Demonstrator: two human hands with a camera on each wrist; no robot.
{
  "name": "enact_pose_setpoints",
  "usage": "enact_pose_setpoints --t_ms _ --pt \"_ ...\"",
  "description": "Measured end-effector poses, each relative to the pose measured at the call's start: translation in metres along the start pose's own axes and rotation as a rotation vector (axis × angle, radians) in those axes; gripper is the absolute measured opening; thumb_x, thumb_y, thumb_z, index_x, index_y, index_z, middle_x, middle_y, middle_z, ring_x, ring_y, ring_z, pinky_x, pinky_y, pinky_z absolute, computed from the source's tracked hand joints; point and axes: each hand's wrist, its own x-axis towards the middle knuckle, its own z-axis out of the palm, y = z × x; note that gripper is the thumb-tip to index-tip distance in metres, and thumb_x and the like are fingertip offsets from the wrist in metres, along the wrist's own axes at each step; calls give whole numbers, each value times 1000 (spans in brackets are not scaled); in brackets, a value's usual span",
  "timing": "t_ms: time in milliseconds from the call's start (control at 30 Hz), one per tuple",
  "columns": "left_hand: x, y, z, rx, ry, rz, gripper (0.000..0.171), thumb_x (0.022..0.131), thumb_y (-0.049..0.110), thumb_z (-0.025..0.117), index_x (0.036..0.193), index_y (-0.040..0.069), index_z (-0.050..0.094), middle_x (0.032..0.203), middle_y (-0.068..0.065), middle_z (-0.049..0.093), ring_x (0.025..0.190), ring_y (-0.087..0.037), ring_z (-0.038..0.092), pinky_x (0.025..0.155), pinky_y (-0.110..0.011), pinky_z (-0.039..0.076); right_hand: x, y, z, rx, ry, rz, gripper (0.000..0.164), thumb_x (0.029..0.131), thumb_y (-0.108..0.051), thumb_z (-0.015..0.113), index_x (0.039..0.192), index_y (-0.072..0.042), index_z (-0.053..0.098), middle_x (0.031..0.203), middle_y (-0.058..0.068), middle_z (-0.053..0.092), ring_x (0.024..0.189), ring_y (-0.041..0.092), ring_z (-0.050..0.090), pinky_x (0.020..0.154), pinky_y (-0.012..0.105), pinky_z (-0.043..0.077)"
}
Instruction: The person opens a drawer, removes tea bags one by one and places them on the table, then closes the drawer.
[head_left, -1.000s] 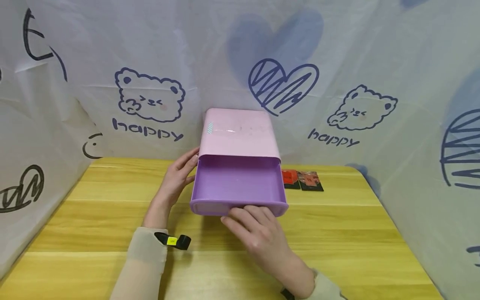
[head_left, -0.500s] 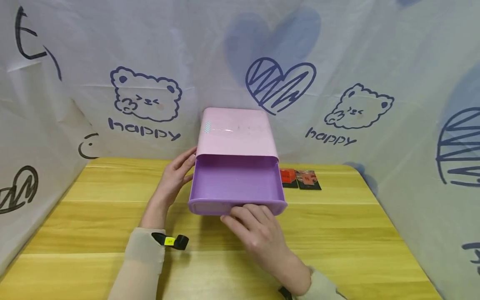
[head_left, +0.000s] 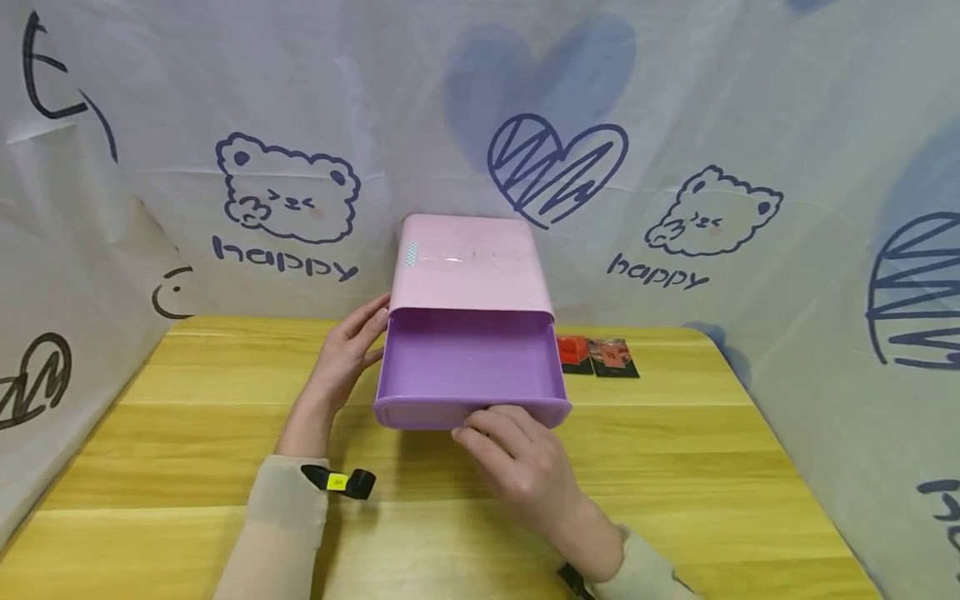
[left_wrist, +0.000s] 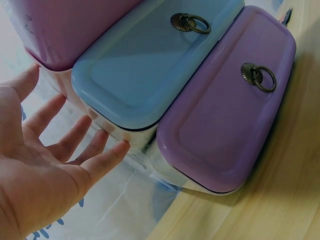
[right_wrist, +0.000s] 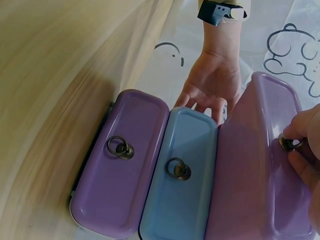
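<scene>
A small pink drawer cabinet (head_left: 472, 262) stands at the back of the table, its purple top drawer (head_left: 420, 414) pulled out and bare inside. My right hand (head_left: 528, 471) is at the front of that drawer. In the right wrist view, its thumb and fingers pinch the bronze ring pull (right_wrist: 285, 143). My left hand (head_left: 337, 362) is at the cabinet's left side, fingers extended, fingertips at the side wall. Below, the blue drawer (left_wrist: 155, 70) and the lower purple drawer (left_wrist: 215, 110) are closed, each with a hanging ring pull.
Two dark, red-patterned flat packets (head_left: 615, 357) lie on the wooden table (head_left: 675, 467), right of the cabinet, one partly hidden by it. Behind hangs a white cloth (head_left: 420, 108) with bear and heart drawings, close to the cabinet's back.
The right hand has shifted slightly right along the drawer front. The drawer stays pulled out about as far, and the left hand keeps its place. The head view has shifted a little.
</scene>
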Motion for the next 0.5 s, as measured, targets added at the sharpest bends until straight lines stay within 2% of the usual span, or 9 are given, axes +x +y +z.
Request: enact_pose_setpoints --t_ms 267,500 --pt "0 -1 -1 -7 -2 1 52 89 40 55 136 21 43 142 -4 35 120 -19 38 100 -52 36 1 5 -1 32 38 -22 7 82 0 61 85 -2 67 87 9 64 82 19 57 76 22 52" --pt "0 1 0 -21 -8 16 50 90 38 54 136 20 43 142 -5 35 119 -21 39 99 -52 36 2 8 1 28 53 -1 8 78 2 63 85 -2 67 86 8 64 81 18 57 76 21 51"
